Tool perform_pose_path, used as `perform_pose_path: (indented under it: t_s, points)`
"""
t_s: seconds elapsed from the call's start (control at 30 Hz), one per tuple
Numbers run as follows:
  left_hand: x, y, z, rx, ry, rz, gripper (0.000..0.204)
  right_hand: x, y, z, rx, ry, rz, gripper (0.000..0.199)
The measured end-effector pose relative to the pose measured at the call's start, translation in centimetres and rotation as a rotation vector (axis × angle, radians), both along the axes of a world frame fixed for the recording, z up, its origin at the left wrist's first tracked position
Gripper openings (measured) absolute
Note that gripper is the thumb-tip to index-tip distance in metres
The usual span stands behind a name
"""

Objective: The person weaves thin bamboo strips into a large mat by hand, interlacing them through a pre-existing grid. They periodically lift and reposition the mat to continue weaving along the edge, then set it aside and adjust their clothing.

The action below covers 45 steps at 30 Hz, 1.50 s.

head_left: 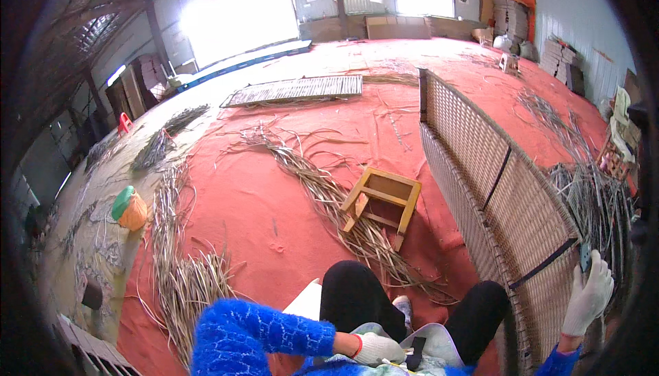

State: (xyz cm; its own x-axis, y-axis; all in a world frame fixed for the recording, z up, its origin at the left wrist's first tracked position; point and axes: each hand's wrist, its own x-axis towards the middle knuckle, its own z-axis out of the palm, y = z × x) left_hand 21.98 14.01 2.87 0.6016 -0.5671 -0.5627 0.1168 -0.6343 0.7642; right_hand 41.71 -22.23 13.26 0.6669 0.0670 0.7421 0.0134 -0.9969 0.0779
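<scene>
My right hand [590,293], in a white knit glove, is at the right end of a long woven wicker panel [491,170] that stands bent on its long side. Its fingers close on a small blue-grey flat tool [585,257] at the panel's upper edge; what kind of tool cannot be made out. In my lap, my left hand [377,348], gloved the same way, is closed, and what it holds, if anything, is hidden. Close to its fingers lies a small black object [415,353] on my light apron. Dark straps cross the weave.
A wooden stool [388,197] lies tipped over on loose grey-brown strips [312,177] spread over the red carpet [261,204]. More strips [195,283] lie at left, others [597,204] beyond the panel. A slatted panel [295,91] and an orange-green bundle [130,209] are farther off.
</scene>
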Motion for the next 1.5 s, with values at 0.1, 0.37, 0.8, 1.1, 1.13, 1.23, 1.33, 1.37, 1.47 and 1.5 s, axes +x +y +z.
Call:
perform_pose_path:
  t_s: [0.1, 0.37, 0.8, 1.1, 1.13, 1.23, 1.33, 1.37, 1.47, 1.5]
  points:
    - [0.1, 1.8, -0.4, 0.040, -0.062, -0.012, 0.042, -1.6, 2.7, 1.7, -0.118, -0.086, 0.356, 0.046]
    - [-1.2, 2.4, -4.2, 0.202, -0.232, -0.031, 0.040, -7.5, 17.5, -0.8, 0.079, 0.801, 1.549, 0.032]
    - [-1.7, 0.6, -4.0, 0.098, -0.075, 0.099, 0.036, -10.4, 19.8, -4.1, -0.254, 1.803, 1.313, 0.049]
    - [-1.7, -2.8, -0.5, 0.056, -0.247, -0.134, 0.033, -10.6, 15.3, -8.5, -0.430, 1.902, 1.184, 0.047]
    - [-1.7, -3.4, 0.3, 0.199, -0.217, -0.169, 0.033, -10.9, 14.9, -9.0, -0.484, 1.841, 1.175, 0.046]
    - [-1.9, -4.1, 2.3, 0.474, -0.320, -0.109, 0.025, -12.8, 14.0, -10.0, -0.359, 1.582, 1.202, 0.042]
    - [-1.9, -3.7, 2.6, 0.457, -0.327, -0.123, 0.021, -14.0, 13.6, -10.2, -0.274, 1.445, 1.177, 0.035]
    - [-1.8, -3.6, 2.4, 0.441, -0.288, -0.138, 0.021, -14.2, 13.5, -10.1, -0.253, 1.481, 1.147, 0.034]
    - [-2.4, -3.2, 2.0, 0.419, -0.340, -0.099, 0.020, -14.2, 13.5, -9.7, -0.126, 1.519, 1.114, 0.027]
    - [-2.6, -3.0, 1.9, 0.411, -0.402, -0.080, 0.020, -14.0, 13.4, -9.5, -0.028, 1.463, 1.171, 0.030]
